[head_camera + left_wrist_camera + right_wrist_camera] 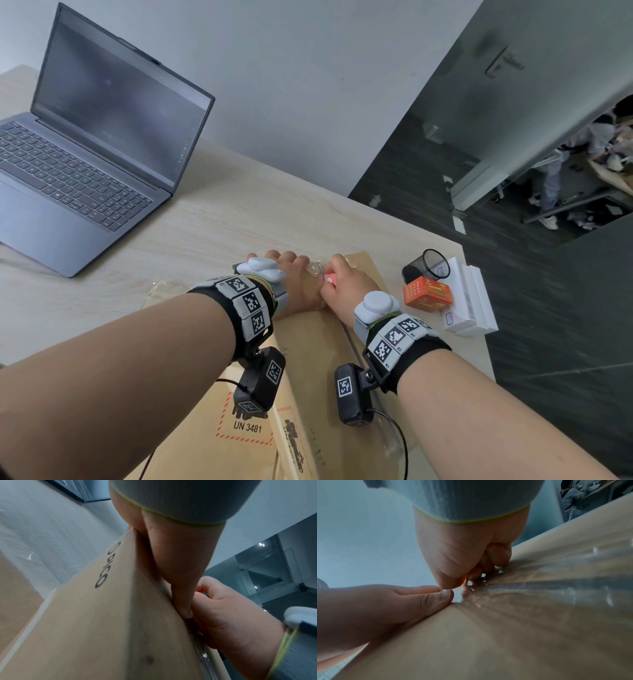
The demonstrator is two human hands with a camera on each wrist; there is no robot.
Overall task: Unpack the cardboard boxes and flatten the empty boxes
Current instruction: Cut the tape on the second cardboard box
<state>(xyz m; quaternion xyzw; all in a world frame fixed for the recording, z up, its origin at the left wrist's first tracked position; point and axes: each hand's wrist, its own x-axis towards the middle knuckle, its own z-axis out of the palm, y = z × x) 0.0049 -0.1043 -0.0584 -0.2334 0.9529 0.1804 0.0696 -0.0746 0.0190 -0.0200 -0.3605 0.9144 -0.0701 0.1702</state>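
A brown cardboard box (pixel 318 346) with a "UN 3481" label lies on the light wooden table (pixel 212 219) in the head view. My left hand (pixel 291 284) grips its far end: the fingers curl over the edge and the thumb (pixel 419 601) lies on top. Right beside it, my right hand (pixel 346 287) holds a small pink cutter (pixel 329 279) in a fist, its tip down at the clear tape (pixel 539 588) along the top seam. A crumpled bit of tape (pixel 315 267) sticks up between the hands. The blade itself is hidden.
An open grey laptop (pixel 85 154) stands at the far left. Right of the box are a black mesh pen cup (pixel 428 269) on its side, an orange carton (pixel 426 291) and white boxes (pixel 469 301), close to the table's right edge. More cardboard (pixel 13 595) lies left of the box.
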